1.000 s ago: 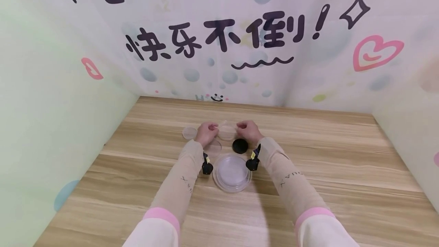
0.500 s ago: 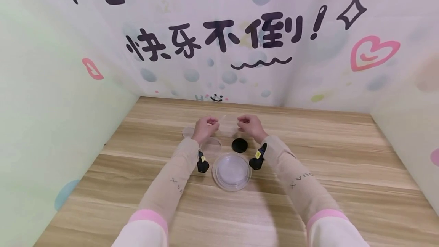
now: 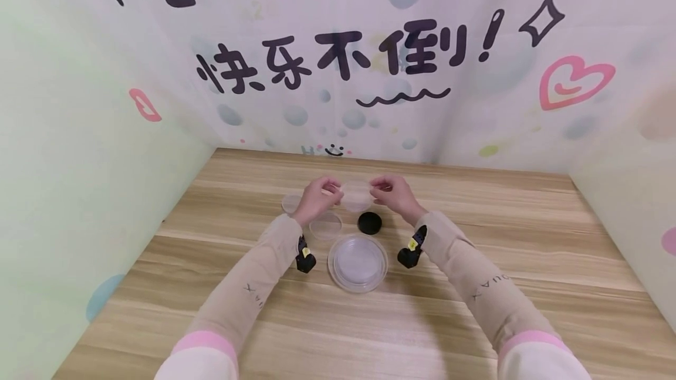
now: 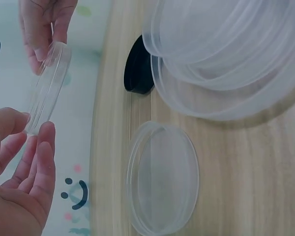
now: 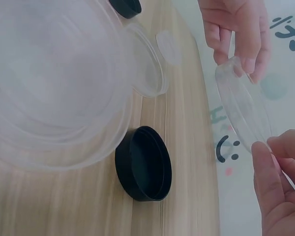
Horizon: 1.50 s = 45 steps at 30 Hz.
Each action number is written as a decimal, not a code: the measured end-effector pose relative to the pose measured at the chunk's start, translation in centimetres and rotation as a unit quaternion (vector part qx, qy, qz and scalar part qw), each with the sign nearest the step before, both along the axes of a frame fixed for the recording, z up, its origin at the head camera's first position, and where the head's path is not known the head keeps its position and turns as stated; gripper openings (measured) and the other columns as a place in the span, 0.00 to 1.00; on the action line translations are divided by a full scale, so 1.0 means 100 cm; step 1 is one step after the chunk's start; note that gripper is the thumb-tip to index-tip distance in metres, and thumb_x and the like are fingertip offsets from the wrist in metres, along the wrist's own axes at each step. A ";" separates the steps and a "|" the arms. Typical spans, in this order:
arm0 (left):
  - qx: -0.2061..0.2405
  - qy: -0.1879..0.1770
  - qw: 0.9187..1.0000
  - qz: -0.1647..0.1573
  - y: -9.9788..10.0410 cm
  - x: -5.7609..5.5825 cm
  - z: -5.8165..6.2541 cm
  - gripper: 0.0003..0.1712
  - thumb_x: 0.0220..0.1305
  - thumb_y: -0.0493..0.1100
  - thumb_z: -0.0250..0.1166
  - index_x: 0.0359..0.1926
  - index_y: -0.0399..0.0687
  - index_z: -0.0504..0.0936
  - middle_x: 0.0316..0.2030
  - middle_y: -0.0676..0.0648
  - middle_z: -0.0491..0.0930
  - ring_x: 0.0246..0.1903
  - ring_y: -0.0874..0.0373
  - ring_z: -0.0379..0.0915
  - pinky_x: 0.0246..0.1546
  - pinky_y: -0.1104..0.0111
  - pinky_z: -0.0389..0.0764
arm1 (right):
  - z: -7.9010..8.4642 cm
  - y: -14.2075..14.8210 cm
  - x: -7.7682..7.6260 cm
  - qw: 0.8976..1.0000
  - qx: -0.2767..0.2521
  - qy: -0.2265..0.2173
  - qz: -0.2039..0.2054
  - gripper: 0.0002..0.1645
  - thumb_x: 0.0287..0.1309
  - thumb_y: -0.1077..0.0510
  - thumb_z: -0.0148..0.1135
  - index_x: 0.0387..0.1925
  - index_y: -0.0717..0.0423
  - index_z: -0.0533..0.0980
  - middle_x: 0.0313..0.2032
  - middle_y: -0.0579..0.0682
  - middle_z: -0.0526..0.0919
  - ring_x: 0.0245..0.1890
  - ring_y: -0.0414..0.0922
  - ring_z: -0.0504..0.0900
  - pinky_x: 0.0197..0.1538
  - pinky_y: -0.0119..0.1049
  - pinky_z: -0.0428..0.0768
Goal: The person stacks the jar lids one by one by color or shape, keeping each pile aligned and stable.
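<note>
Clear plastic forms the shallow round dish (image 3: pixel 357 196) that is held between the two hands, gripped at opposite sides of its rim. By the left hand (image 3: pixel 318 199) one side is pinched, the thumb set against the fingers (image 4: pixel 45 164) with only the dish's edge between them. The other side is pinched likewise by the right hand (image 3: pixel 396 197), its fingers closed to the thickness of the rim. The middle of the dish is left uncovered, and in both wrist views it is seen edge-on against the printed wall (image 3: pixel 338 122). On the wood-grained bench (image 3: pixel 475 239), a black round cap (image 3: pixel 369 223) is placed near the right hand, hollow side up. A clear round lid (image 3: pixel 325 226) and a smaller clear disc (image 3: pixel 290 203) are found near the left hand; closer to the body, a stack of clear round containers (image 3: pixel 358 263) is set.
</note>
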State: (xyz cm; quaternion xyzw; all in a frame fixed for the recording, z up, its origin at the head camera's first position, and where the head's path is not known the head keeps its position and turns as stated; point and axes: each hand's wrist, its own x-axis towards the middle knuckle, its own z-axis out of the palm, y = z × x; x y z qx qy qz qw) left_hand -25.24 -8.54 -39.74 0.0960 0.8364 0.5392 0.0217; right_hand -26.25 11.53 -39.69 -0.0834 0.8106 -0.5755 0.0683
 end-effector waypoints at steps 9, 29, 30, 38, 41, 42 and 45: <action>-0.011 -0.027 0.999 -0.026 0.002 0.012 0.000 0.14 0.54 0.34 0.60 0.43 0.34 0.73 0.35 0.41 0.76 0.28 0.52 0.77 0.31 0.66 0.79 | -0.002 0.009 0.013 0.999 0.032 0.035 0.021 0.12 0.50 0.70 0.55 0.39 0.74 0.73 0.31 0.58 0.76 0.30 0.44 0.76 0.36 0.38 0.80; -0.046 -0.073 0.985 -0.148 -0.002 0.026 -0.007 0.11 0.56 0.33 0.58 0.42 0.37 0.76 0.34 0.43 0.73 0.23 0.53 0.76 0.30 0.58 0.78 | -0.010 0.017 0.041 0.991 0.067 -0.023 0.114 0.10 0.49 0.69 0.57 0.36 0.70 0.74 0.30 0.55 0.76 0.29 0.44 0.76 0.39 0.47 0.78; -0.051 -0.073 0.984 -0.154 -0.002 0.026 -0.008 0.11 0.57 0.33 0.58 0.42 0.37 0.76 0.34 0.43 0.73 0.23 0.53 0.76 0.28 0.59 0.78 | -0.009 0.017 0.042 0.990 0.068 -0.025 0.117 0.10 0.49 0.70 0.57 0.36 0.70 0.74 0.30 0.55 0.76 0.29 0.44 0.75 0.39 0.46 0.78; -0.064 -0.075 0.977 -0.189 -0.004 0.030 -0.006 0.12 0.56 0.32 0.57 0.43 0.38 0.76 0.32 0.43 0.73 0.23 0.52 0.77 0.27 0.58 0.78 | -0.010 0.016 0.046 0.985 0.074 -0.023 0.154 0.12 0.49 0.71 0.56 0.39 0.71 0.73 0.32 0.59 0.76 0.28 0.42 0.75 0.35 0.41 0.79; -0.070 -0.083 0.976 -0.190 -0.004 0.032 -0.006 0.12 0.56 0.32 0.57 0.43 0.38 0.76 0.32 0.44 0.73 0.23 0.53 0.77 0.30 0.56 0.78 | -0.011 0.016 0.047 0.983 0.079 -0.022 0.164 0.13 0.49 0.71 0.56 0.40 0.70 0.73 0.33 0.60 0.76 0.28 0.42 0.75 0.35 0.42 0.79; -0.071 -0.086 0.975 -0.190 -0.004 0.032 -0.006 0.12 0.55 0.32 0.57 0.43 0.39 0.76 0.32 0.44 0.73 0.23 0.53 0.77 0.30 0.55 0.78 | -0.011 0.015 0.047 0.983 0.081 -0.023 0.165 0.13 0.49 0.70 0.56 0.40 0.70 0.73 0.33 0.60 0.75 0.28 0.42 0.75 0.35 0.43 0.79; -0.071 -0.090 0.974 -0.193 -0.004 0.034 -0.006 0.13 0.55 0.32 0.56 0.43 0.39 0.76 0.32 0.44 0.73 0.23 0.54 0.76 0.31 0.54 0.78 | -0.011 0.014 0.049 0.982 0.083 -0.027 0.166 0.13 0.50 0.70 0.55 0.40 0.70 0.73 0.32 0.58 0.75 0.28 0.42 0.75 0.36 0.45 0.79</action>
